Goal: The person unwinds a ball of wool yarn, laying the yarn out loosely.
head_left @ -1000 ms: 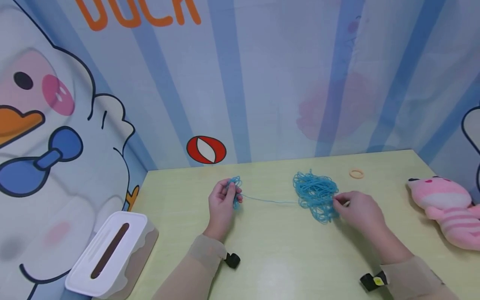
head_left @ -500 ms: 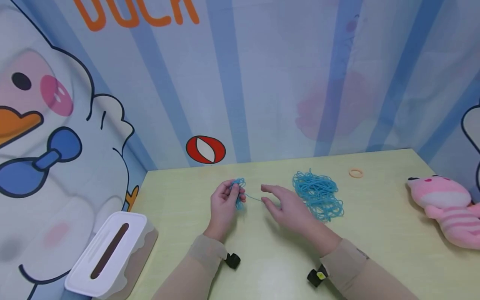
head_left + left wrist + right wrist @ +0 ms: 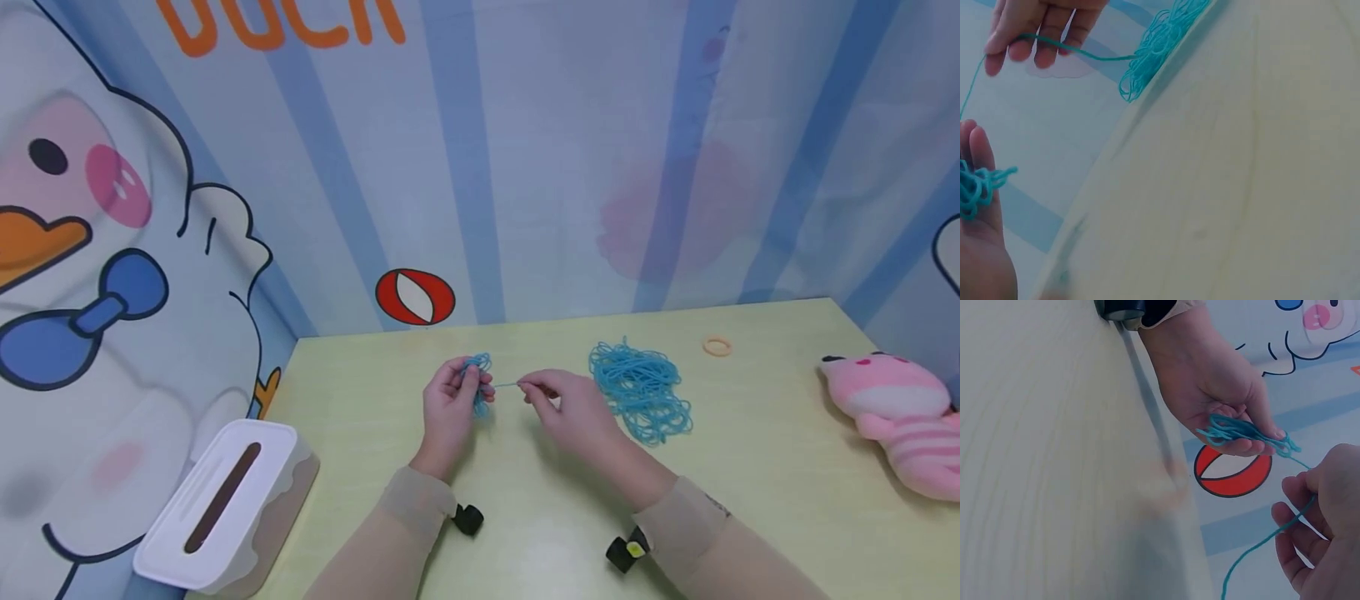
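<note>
My left hand (image 3: 447, 406) grips a small looped bundle of blue yarn (image 3: 1235, 429), with the thumb pressed over it and loops sticking out at both ends. A short strand runs across to my right hand (image 3: 573, 412), whose thumb and forefinger pinch it. In the right wrist view the other fingers of that hand (image 3: 1338, 519) are loosely bent. From the pinch the yarn trails on to a larger loose heap of the same blue yarn (image 3: 637, 387), which lies on the table just beyond the right hand.
A peach-coloured ring (image 3: 717, 346) lies behind the heap. At the right edge of the table (image 3: 555, 533) rests a pink striped plush toy (image 3: 900, 417). A white-lidded tissue box (image 3: 225, 508) stands at the left. Behind the table hangs a printed curtain (image 3: 540, 167).
My right hand has come left from the yarn heap to close beside the left hand, and its open fingertips have closed on the strand. The left hand has shifted slightly right.
</note>
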Demonstrator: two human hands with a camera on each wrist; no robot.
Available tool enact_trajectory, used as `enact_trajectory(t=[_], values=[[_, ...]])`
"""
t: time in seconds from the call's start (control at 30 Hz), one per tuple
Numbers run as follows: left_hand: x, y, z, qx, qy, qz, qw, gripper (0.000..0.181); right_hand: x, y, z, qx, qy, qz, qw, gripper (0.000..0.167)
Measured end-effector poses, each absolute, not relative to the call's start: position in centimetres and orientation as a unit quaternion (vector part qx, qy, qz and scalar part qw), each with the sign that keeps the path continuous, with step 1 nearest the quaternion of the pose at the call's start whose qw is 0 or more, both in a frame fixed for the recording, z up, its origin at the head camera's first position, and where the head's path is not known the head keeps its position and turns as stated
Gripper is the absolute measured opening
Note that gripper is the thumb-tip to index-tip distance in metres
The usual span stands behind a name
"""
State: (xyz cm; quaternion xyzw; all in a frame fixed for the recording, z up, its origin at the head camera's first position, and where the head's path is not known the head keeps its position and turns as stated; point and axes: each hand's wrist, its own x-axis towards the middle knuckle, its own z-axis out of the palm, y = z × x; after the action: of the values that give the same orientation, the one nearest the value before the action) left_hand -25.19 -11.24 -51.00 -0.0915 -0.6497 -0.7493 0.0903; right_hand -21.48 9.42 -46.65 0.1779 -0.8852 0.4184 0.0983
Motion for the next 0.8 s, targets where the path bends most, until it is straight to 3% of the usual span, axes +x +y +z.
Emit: enact_trajectory(t=[0.47,0.8], values=[[-25.1,-11.4,-51.0,-0.077,-0.663,-0.738,0.099,0.018,-19.4,17.3,-46.6,0.163,-0.862,0.425,0.224,0.012],[-25.3,-11.4,-50.9,-0.079,-0.658,-0.741,0.105,0.022,-18.2,23.0,-46.4,0.071,-0.879,0.401,0.249,0.014]])
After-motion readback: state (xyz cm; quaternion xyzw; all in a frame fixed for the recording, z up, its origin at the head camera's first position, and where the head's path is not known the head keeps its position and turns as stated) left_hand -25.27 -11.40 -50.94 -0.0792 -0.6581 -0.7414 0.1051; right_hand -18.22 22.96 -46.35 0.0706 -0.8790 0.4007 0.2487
